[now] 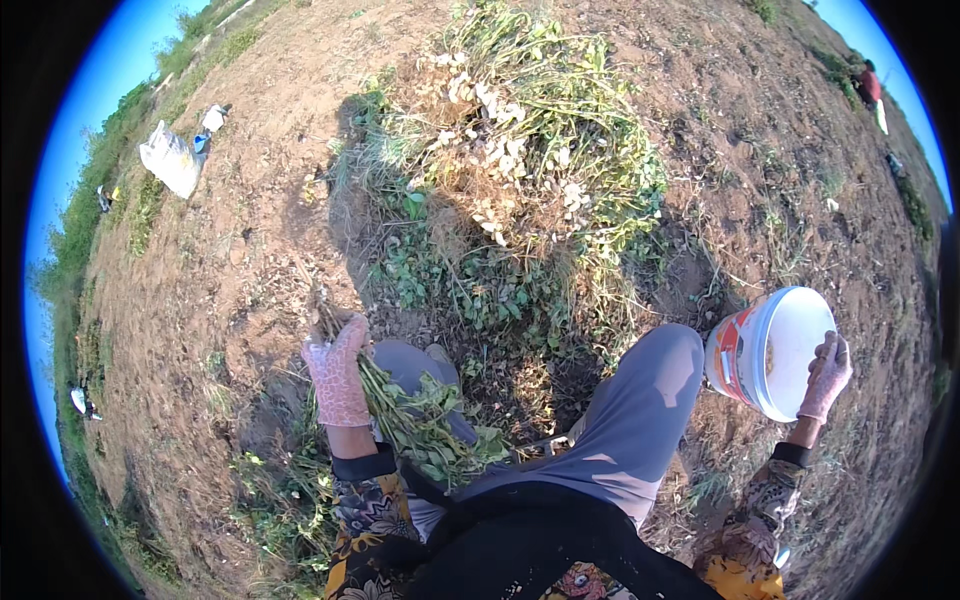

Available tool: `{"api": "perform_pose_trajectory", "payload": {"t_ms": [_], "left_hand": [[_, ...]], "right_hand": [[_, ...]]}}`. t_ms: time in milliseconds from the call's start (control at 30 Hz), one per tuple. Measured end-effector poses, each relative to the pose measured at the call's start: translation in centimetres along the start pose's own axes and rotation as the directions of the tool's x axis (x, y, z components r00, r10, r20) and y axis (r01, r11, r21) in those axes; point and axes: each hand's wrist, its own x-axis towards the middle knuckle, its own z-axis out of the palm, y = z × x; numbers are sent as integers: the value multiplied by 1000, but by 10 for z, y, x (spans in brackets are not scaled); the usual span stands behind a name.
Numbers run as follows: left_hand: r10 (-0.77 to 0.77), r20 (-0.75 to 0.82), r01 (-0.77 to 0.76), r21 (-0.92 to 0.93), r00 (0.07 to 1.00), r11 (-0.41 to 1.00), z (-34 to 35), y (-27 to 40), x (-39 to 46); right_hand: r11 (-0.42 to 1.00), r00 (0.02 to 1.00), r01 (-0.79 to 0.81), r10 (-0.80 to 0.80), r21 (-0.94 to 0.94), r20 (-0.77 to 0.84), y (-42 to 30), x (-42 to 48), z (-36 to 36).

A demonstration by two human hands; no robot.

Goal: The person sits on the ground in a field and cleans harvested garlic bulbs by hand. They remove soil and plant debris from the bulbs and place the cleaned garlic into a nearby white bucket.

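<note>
A patterned pink glove covers my left hand (341,375), which is closed around a bunch of uprooted peanut plants (405,416). Their roots stick out above the fist, and the leafy stems trail over my left leg. My right hand (825,379), also gloved and dark at the fingertips, is at the right rim of a white plastic bucket (731,356). Its fingers are curled over the bucket's mouth; whether they grip the rim or hold something small is hidden. Some small brownish matter shows inside the bucket. In front of me lies a heap of peanut plants (540,150) with pale pods (506,157) among the roots.
My bent knees (652,390) flank the near side of the heap. More green plants (289,495) lie at my left. Farther left on the dry soil stand a white sack (172,159) and a blue container (201,142). A person in red (868,84) is far off at right.
</note>
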Motion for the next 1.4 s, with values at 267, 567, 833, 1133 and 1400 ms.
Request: {"api": "perform_pose_trajectory", "payload": {"t_ms": [267, 567, 833, 1133, 1400], "left_hand": [[448, -378, 312, 925, 810, 217, -242, 44, 56], [131, -265, 225, 940, 955, 257, -232, -61, 25], [213, 353, -410, 724, 911, 554, 7, -54, 80], [-147, 509, -332, 728, 848, 600, 128, -90, 152], [159, 303, -305, 535, 940, 788, 124, -80, 168]], "right_hand": [[620, 990, 88, -142, -780, -1, 103, 55, -22], [993, 917, -114, 118, -34, 381, 45, -20, 113], [982, 620, 138, -190, 132, 761, -76, -134, 254], [838, 363, 535, -341, 105, 867, -74, -228, 403], [242, 359, 912, -85, -330, 929, -14, -224, 504]]}}
